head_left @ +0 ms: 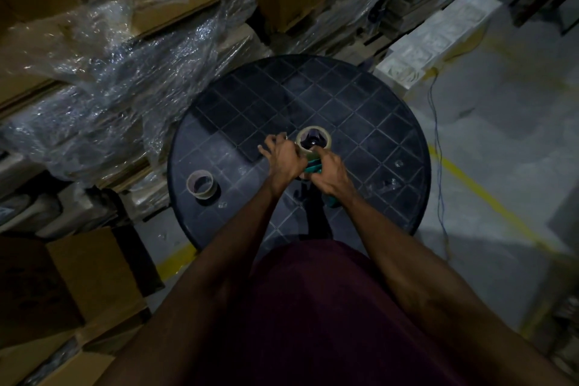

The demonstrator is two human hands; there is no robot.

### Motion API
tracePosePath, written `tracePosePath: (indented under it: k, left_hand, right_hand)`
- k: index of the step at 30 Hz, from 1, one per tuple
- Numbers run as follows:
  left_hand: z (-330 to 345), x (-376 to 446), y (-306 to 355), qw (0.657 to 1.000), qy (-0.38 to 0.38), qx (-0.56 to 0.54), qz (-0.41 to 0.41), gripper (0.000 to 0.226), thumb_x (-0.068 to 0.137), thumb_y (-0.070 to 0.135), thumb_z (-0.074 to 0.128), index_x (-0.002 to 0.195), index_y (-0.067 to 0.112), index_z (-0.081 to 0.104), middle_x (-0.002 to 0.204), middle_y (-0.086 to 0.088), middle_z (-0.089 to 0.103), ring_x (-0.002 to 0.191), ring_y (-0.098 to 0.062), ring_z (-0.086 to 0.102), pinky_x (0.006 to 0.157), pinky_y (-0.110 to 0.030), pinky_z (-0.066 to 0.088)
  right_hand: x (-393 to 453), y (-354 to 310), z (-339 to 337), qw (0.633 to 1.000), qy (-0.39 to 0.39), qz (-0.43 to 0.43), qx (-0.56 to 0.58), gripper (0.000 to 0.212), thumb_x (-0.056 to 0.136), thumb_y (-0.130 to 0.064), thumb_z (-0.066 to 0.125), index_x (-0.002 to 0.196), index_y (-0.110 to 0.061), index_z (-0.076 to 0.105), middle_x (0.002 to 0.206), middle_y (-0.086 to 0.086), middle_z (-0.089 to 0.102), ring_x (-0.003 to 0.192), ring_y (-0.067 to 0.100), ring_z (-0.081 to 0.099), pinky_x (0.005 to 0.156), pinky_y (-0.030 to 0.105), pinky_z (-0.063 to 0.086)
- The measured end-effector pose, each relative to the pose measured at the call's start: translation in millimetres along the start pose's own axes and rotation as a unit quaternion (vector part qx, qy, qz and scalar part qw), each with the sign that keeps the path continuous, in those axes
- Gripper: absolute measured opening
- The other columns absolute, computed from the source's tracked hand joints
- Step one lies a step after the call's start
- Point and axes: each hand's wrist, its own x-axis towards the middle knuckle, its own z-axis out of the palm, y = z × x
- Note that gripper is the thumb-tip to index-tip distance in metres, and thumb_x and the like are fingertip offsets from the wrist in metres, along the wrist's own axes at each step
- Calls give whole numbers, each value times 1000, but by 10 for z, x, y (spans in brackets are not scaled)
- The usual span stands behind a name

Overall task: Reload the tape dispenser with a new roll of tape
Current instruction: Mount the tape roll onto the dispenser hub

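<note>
Round dark table (pixel 391 135), grid-patterned top. Tape dispenser (pixel 314 166), teal, above table centre, roll (pixel 313 140) seated on it. Right hand (pixel 330 174) wrapped around dispenser; left hand (pixel 283 158) apparently pinching the roll's edge, dim light. Second roll (pixel 201 184) lying flat, left.
</note>
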Motion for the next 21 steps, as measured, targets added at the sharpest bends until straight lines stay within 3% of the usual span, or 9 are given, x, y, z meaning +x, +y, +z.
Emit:
tracePosePath:
  k: [4,8,15,21]
  left_hand:
    - [-11,46,29,999,-13,26,-34,35,75,45,67,83,12,75,143,-11,47,137,-38,25,113,-72,6]
    - [-20,43,62,998,-24,39,-40,29,78,35,65,90,10,74,143,-12,47,138,-39,25,113,-72,7]
    - [2,13,40,998,7,8,-67,16,74,24,61,80,13,71,136,-11,53,133,-38,31,112,-69,14]
    - [19,33,21,999,3,25,-48,17,78,22,61,83,12,73,143,-10,48,137,-37,27,113,-69,11]
  right_hand:
    - [19,35,17,1000,-5,5,-9,89,66,-38,82,142,-16,43,134,11,55,118,26,56,98,37,50]
    - [32,29,29,1000,-5,2,-11,84,69,-34,82,141,-15,44,134,12,55,119,26,55,97,35,48]
    - [43,15,69,1000,2,1,-15,79,71,-27,73,143,-14,41,137,15,52,123,30,52,102,43,48]
    - [52,24,70,1000,-2,-10,-14,77,74,-25,74,141,-12,41,134,17,53,120,32,53,99,42,48]
